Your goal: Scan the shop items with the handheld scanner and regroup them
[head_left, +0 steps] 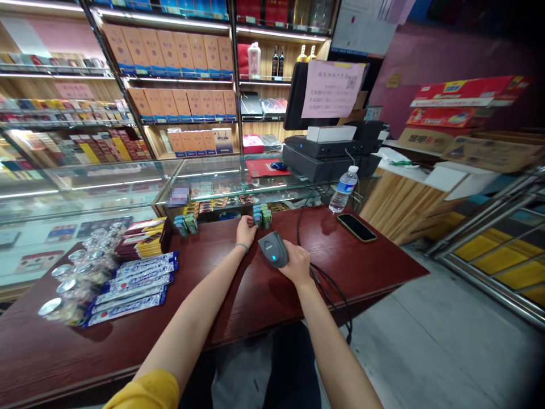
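My right hand [299, 262] is wrapped around the handle of a dark grey barcode scanner [275, 249], lifted above the dark red table, with a blue light glowing on its head. My left hand [246, 229] rests at the table's far edge, its fingers curled against the left side of some small blue and green packs [262, 216]. Whatever the fingertips hold, if anything, is hidden. A similar group of small blue and green packs [186, 225] stands farther left. The scanner's black cable [330, 281] loops over the table to the right.
Long blue-white packets [131, 289], brown and yellow packets [142, 238] and several lidded jars [79, 284] occupy the table's left. A water bottle [343, 190] and phone [356, 226] lie toward the right. Behind are a glass counter [204, 170] and a monitor [298, 96].
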Demonstrator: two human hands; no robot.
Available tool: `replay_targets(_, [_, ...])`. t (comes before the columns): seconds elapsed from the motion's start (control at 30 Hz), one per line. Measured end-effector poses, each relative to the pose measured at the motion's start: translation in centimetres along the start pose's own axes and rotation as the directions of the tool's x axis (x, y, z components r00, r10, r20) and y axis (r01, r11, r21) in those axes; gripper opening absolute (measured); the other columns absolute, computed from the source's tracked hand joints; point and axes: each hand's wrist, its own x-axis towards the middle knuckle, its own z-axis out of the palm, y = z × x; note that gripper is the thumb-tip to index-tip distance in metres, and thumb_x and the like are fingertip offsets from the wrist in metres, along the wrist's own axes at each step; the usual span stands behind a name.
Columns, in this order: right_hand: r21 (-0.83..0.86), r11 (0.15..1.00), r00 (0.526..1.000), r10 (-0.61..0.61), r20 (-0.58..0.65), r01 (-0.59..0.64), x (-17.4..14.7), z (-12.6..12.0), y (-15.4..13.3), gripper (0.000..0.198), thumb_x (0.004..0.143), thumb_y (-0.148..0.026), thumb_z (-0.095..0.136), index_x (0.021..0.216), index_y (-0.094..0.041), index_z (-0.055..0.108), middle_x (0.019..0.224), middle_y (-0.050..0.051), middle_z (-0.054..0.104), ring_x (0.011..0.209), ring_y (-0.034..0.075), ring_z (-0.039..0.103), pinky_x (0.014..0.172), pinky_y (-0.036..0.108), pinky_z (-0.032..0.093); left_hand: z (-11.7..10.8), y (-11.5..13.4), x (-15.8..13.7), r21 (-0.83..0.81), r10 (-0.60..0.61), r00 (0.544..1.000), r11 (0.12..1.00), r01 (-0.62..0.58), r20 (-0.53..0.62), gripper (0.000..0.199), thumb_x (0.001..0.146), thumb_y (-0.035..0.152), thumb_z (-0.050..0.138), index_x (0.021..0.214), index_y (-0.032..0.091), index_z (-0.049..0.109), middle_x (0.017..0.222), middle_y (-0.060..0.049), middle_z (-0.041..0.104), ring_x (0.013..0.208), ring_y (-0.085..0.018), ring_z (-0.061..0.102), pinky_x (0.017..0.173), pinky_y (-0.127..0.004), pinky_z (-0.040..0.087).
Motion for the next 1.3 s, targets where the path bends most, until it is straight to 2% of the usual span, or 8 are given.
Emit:
replay_targets(0.37, [-0.016, 1.0, 1.0, 0.013, 0.024, -0.013, -0.1, 0.1, 0.1, 0.035, 0.079, -0.037, 0.055, 0.106, -0.016, 0.06, 0.078, 0.006, 0.069, 0.07, 0.019, 0.064, 0.065, 0.029, 0.043, 0.5, -0.3, 0.8, -0.03, -0.043, 0.998, 0.999, 0.042, -0.036, 0.034, 0.059, 0.005, 0.072, 0.085, 0.02, 0.054, 0.078, 0.001, 0.057, 0.075, -0.014, 0.055, 0.082, -0.03, 0.044])
replay_targets(0.6, [0.003, 1.0, 1.0, 0.005, 0.008, -0.005, 0.0, 0.1, 0.0, 0.032, 0.08, -0.036, 0.054, 0.104, -0.016, 0.06, 0.08, 0.006, 0.07, 0.07, 0.019, 0.065, 0.065, 0.029, 0.043, 0.6, -0.5, 1.1, 0.031, -0.026, 0.999, 0.999, 0.027, -0.027, 0.033, 0.061, 0.005, 0.07, 0.085, 0.02, 0.055, 0.079, 0.0, 0.059, 0.076, -0.015, 0.056, 0.081, -0.03, 0.045])
replay_targets(0.87, [-0.012, 1.0, 0.999, 0.015, 0.033, -0.014, -0.1, 0.2, 0.1, 0.034, 0.079, -0.037, 0.055, 0.105, -0.016, 0.06, 0.08, 0.006, 0.07, 0.071, 0.019, 0.064, 0.066, 0.029, 0.043, 0.1, 0.0, 0.7, -0.059, -0.069, 0.997, 0.996, 0.067, -0.031, 0.036, 0.059, 0.005, 0.073, 0.087, 0.019, 0.056, 0.084, -0.001, 0.059, 0.078, -0.014, 0.058, 0.086, -0.033, 0.048])
replay_targets(1.03, [-0.029, 1.0, 0.999, 0.014, 0.042, -0.013, -0.3, 0.2, 0.2, 0.033, 0.079, -0.037, 0.057, 0.105, -0.016, 0.06, 0.08, 0.006, 0.07, 0.071, 0.019, 0.064, 0.066, 0.029, 0.044, -3.1, 0.9, -0.6, -0.051, -0.093, 0.993, 0.995, 0.089, -0.074, 0.036, 0.06, 0.005, 0.074, 0.09, 0.019, 0.059, 0.084, -0.001, 0.059, 0.077, -0.015, 0.057, 0.087, -0.036, 0.048])
replay_targets(1.17, [-0.049, 0.998, 1.0, -0.029, -0.007, 0.028, -0.5, 0.2, 0.3, 0.034, 0.08, -0.036, 0.058, 0.106, -0.015, 0.06, 0.078, 0.006, 0.07, 0.069, 0.019, 0.065, 0.066, 0.028, 0.044, -7.7, 1.8, -2.1, -0.057, -0.09, 0.989, 0.995, 0.083, -0.118, 0.034, 0.064, 0.01, 0.074, 0.094, 0.018, 0.059, 0.085, -0.002, 0.059, 0.075, -0.014, 0.058, 0.083, -0.035, 0.049])
replay_targets(1.3, [-0.055, 0.994, 0.996, -0.09, -0.001, 0.09, -0.3, 0.4, -0.1, 0.034, 0.079, -0.035, 0.06, 0.106, -0.015, 0.06, 0.08, 0.006, 0.07, 0.069, 0.019, 0.065, 0.066, 0.028, 0.044, -12.8, 3.0, -3.3, -0.026, -0.041, 0.982, 0.999, 0.037, -0.182, 0.031, 0.067, 0.014, 0.073, 0.095, 0.019, 0.06, 0.087, -0.003, 0.061, 0.076, -0.015, 0.06, 0.082, -0.034, 0.049])
